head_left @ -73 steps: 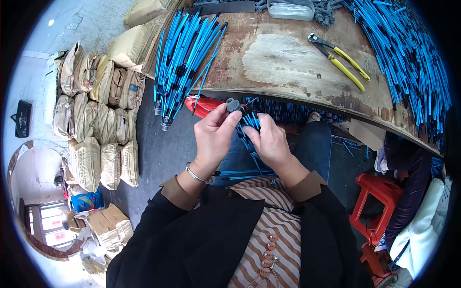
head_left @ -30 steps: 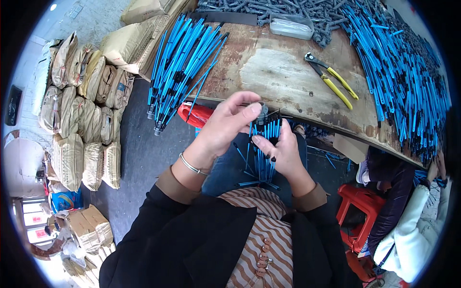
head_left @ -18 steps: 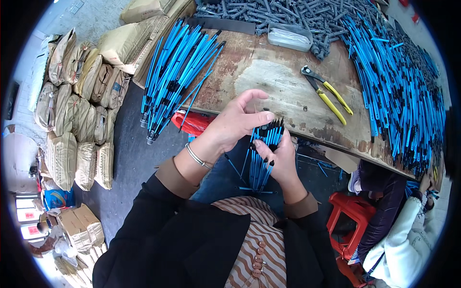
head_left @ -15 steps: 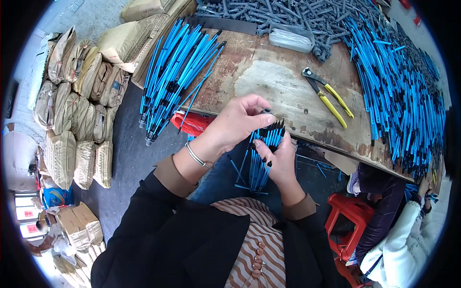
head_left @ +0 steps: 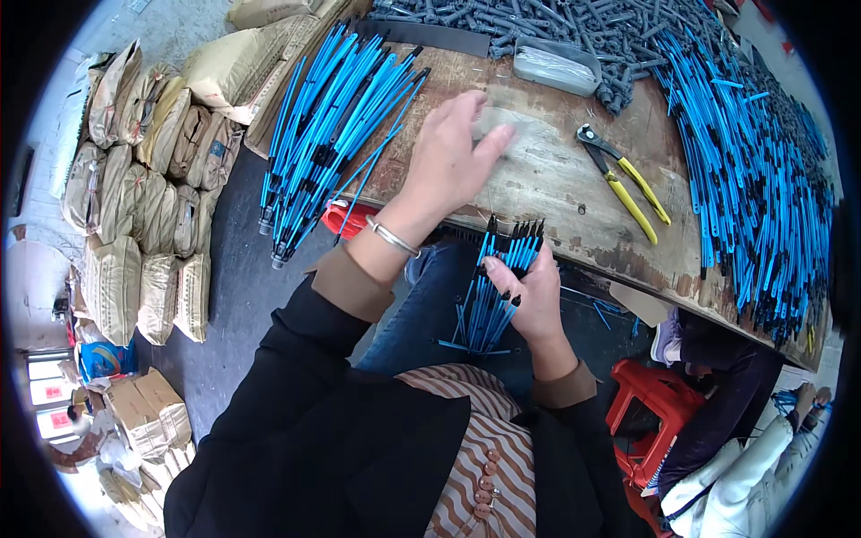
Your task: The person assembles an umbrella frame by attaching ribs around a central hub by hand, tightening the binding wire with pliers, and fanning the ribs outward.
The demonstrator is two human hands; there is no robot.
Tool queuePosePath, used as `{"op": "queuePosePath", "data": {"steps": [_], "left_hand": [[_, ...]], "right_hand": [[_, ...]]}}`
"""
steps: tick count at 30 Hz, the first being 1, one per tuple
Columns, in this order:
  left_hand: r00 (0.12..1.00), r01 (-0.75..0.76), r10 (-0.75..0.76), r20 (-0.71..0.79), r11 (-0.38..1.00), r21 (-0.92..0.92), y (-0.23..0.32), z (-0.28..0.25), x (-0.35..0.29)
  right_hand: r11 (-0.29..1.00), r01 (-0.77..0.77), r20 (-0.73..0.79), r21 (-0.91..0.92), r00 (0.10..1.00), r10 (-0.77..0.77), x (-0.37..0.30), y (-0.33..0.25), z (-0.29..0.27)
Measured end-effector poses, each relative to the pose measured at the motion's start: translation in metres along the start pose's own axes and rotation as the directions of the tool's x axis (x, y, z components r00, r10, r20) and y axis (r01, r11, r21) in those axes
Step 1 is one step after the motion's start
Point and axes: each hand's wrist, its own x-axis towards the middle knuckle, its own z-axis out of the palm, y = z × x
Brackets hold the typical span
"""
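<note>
blue rods at the bench edge, one hand gripping, one hand spread

i am watching from the head view, working left to right. at the far left, tan sacks [head_left: 134, 206] are standing stacked on the grey floor, with cardboard boxes [head_left: 143, 408] lying below them. next, a fan of blue rods [head_left: 332, 134] is lying over the left corner of the worn wooden table [head_left: 556, 179], its ends hanging past the edge. a red stool [head_left: 345, 218] is showing just under that corner.

the left hand [head_left: 453, 161] is reaching out over the tabletop, fingers spread and open, gripping nothing; it looks motion-blurred at the fingertips, and i cannot tell whether it is touching the wood. a metal bracelet [head_left: 392, 238] is sitting on that wrist.

the right hand [head_left: 534, 291] is closing around a small bundle of blue rods [head_left: 498, 287], holding it upright just below the table edge, over the lap, black tips pointing up.

further right, yellow-handled pliers [head_left: 623, 179] are lying on the table, a clear plastic box [head_left: 558, 65] is sitting above them beside a heap of grey parts [head_left: 556, 22], and a large pile of blue rods [head_left: 753, 170] is covering the right end. below, another red stool [head_left: 655, 421] is standing beside another person's legs [head_left: 726, 403].
</note>
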Motion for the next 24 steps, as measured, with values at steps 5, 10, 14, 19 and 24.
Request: {"op": "queuePosePath", "data": {"steps": [5,10,14,19,24], "left_hand": [[0.898,0.428,-0.407,0.168,0.717,-0.551,0.029,-0.039,-0.052],[0.704,0.709,-0.312,0.637,0.347,-0.614,0.012,-0.039,-0.095],[0.737,0.672,-0.251,0.627,0.371,-0.641,0.015,-0.038,-0.103],[0.743,0.667,-0.307,0.595,0.414,-0.620,0.026,-0.039,-0.106],[0.864,0.455,-0.387,0.322,0.325,-0.829,0.040,-0.037,-0.089]], "right_hand": [[0.995,0.011,0.005,0.096,1.000,-0.011,-0.008,-0.015,-0.006],[0.986,0.088,0.036,0.145,0.995,-0.094,-0.015,-0.018,0.002],[0.963,0.006,0.078,0.269,0.997,-0.028,-0.024,-0.013,0.008],[0.993,0.100,0.053,0.056,0.993,-0.103,-0.031,-0.013,0.009],[0.979,-0.019,0.117,0.203,0.993,-0.005,-0.030,-0.018,0.006]]}}
